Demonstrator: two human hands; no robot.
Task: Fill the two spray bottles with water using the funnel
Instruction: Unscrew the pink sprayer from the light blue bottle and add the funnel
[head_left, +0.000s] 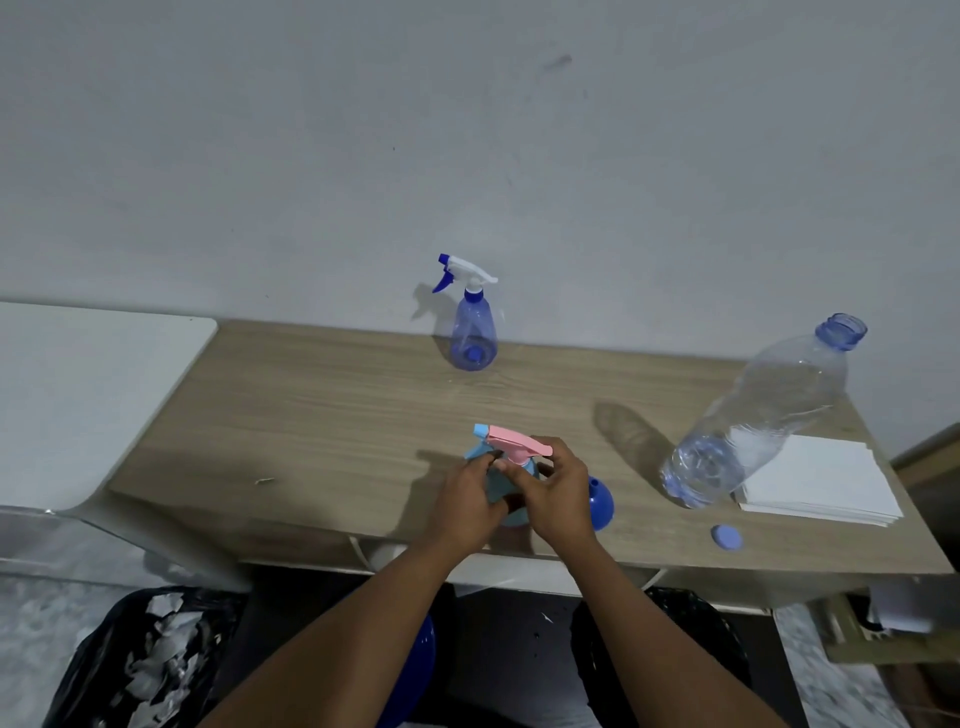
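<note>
A light-blue spray bottle with a pink trigger head (511, 442) stands near the front edge of the wooden table (322, 415). My left hand (470, 501) wraps around its body, hiding most of it. My right hand (558, 491) grips the collar just under the pink head. A second spray bottle (471, 332), clear blue with a white and blue head, stands upright at the back by the wall. The blue funnel (601, 501) lies on the table right behind my right hand, partly hidden. A large clear water bottle (753, 415) stands uncapped at the right, with little water.
The bottle's blue cap (726, 537) lies near the front right edge. A stack of white paper (818, 480) sits beside the water bottle. A white surface (78, 389) adjoins the table's left. A black rubbish bag (150, 660) is on the floor, lower left.
</note>
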